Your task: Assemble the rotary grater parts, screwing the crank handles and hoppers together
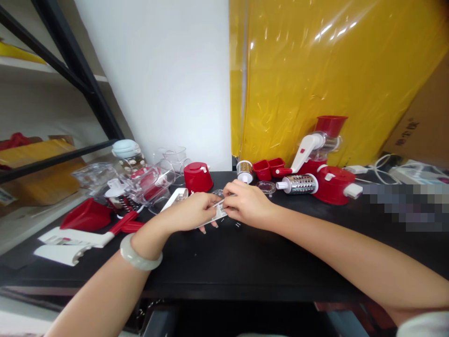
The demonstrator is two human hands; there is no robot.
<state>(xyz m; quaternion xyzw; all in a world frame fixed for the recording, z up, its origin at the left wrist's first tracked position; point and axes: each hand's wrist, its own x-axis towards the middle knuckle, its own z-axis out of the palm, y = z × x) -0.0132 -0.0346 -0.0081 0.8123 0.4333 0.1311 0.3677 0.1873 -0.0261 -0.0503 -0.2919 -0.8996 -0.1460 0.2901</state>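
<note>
My left hand (194, 211) is closed around a flat white plastic piece (219, 213), its fingertips showing beneath. Above the same piece, my right hand (247, 201) has its fingers pinched together at the upper end. Whatever sits between those fingertips is too small to make out. A few tiny pale screw-like bits (237, 224) lie on the black table just below my hands. Behind my left hand stand a red cup-shaped base (198, 177) and a white handle part (174, 198). A grater drum (244, 171) stands behind my right hand.
On the right are an assembled rotary grater (324, 145), another drum (300, 184) and a red base (336, 186). The left holds clear plastic housings (150, 185), a red hopper (86, 215) and white crank handles (75, 238). A yellow-wrapped panel (315, 84) rises behind.
</note>
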